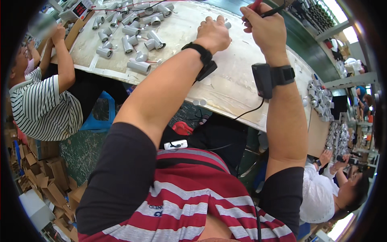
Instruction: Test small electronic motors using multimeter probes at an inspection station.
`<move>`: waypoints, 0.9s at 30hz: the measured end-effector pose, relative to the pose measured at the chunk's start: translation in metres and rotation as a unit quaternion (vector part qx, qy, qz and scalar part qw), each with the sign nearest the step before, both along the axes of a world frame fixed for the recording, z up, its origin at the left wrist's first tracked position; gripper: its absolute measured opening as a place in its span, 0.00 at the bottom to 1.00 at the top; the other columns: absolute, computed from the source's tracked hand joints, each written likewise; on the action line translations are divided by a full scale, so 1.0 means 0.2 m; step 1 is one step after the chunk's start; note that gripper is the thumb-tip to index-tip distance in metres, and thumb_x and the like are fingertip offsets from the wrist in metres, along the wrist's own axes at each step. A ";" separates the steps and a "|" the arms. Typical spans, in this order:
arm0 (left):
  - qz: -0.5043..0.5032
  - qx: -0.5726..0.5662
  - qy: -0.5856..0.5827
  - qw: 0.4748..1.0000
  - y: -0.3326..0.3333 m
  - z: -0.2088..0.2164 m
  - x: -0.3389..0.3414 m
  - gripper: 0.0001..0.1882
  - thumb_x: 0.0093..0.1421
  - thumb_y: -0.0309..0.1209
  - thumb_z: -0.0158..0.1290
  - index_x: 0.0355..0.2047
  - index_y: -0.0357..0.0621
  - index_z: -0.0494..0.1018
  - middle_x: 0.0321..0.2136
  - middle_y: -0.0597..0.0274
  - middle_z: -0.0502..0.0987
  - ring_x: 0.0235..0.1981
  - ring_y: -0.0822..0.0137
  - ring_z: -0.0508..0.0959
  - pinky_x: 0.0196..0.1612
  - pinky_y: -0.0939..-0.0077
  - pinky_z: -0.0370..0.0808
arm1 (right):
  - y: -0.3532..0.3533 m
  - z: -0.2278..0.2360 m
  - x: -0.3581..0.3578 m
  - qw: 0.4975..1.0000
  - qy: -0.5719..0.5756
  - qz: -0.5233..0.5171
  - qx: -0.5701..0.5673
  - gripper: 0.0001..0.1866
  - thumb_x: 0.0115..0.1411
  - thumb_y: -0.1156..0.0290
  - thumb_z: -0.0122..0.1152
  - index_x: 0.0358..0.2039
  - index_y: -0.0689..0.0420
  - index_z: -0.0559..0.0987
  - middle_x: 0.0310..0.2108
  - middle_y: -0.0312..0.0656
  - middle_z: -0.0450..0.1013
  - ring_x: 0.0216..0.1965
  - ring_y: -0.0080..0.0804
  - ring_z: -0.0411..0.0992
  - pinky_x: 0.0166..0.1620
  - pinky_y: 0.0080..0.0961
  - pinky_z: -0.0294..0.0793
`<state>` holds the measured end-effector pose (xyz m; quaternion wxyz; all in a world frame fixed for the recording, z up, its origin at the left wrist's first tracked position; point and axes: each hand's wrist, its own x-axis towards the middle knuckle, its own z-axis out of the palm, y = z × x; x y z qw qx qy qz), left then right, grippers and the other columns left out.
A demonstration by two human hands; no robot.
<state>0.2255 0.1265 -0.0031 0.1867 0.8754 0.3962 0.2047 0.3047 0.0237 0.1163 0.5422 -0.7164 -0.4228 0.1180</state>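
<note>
My left hand (213,34) rests low over the far part of the worktable (238,68), fingers curled round a small grey cylindrical part. Only the end of this grey cylinder (228,25) shows beside the hand. Just to its right, my raised right hand (266,28) is closed on a pair of test probes, one red (254,5) and one black (274,11). Their tips are small and hard to make out. To the left of my left hand lie many loose grey cylinders (139,65), several with short red wires.
A white meter box (80,9) with a red display stands at the far left. Two small round pieces (199,102) sit at the near edge. Grey parts (320,99) are heaped at right. People sit on both sides; a blue stool (100,115) is at left.
</note>
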 end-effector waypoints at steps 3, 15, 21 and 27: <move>0.000 -0.031 -0.013 0.999 0.10 -0.09 0.11 0.27 0.62 0.35 0.59 0.58 0.34 0.70 0.54 0.37 0.74 0.57 0.40 0.76 0.61 0.54 0.75 | -0.04 -0.15 0.11 0.997 -0.010 0.049 0.050 0.12 0.65 0.66 0.71 0.38 0.63 0.84 0.28 0.38 0.81 0.27 0.20 0.77 0.30 0.19 0.79; -0.041 -0.226 -0.161 0.960 -0.11 0.00 -0.45 0.30 0.56 0.33 0.65 0.57 0.29 0.74 0.46 0.45 0.81 0.42 0.56 0.83 0.48 0.66 0.80 | -0.18 -0.42 0.02 0.988 0.135 0.050 0.058 0.11 0.66 0.68 0.70 0.39 0.64 0.84 0.29 0.41 0.82 0.27 0.25 0.79 0.31 0.22 0.81; -0.048 -0.392 -0.210 0.894 -0.36 -0.01 -0.87 0.31 0.58 0.32 0.67 0.60 0.32 0.74 0.40 0.58 0.80 0.38 0.72 0.80 0.41 0.77 0.78 | -0.24 -0.59 -0.20 0.965 0.247 0.073 0.048 0.09 0.67 0.69 0.69 0.38 0.64 0.83 0.29 0.41 0.82 0.26 0.25 0.78 0.30 0.22 0.81; -0.033 -0.411 -0.211 0.886 -0.45 -0.02 -0.94 0.31 0.56 0.34 0.65 0.58 0.29 0.74 0.36 0.56 0.82 0.36 0.70 0.82 0.42 0.75 0.80 | -0.27 -0.68 -0.36 0.952 0.290 0.094 0.005 0.09 0.66 0.69 0.70 0.38 0.63 0.82 0.29 0.40 0.81 0.26 0.23 0.77 0.30 0.20 0.79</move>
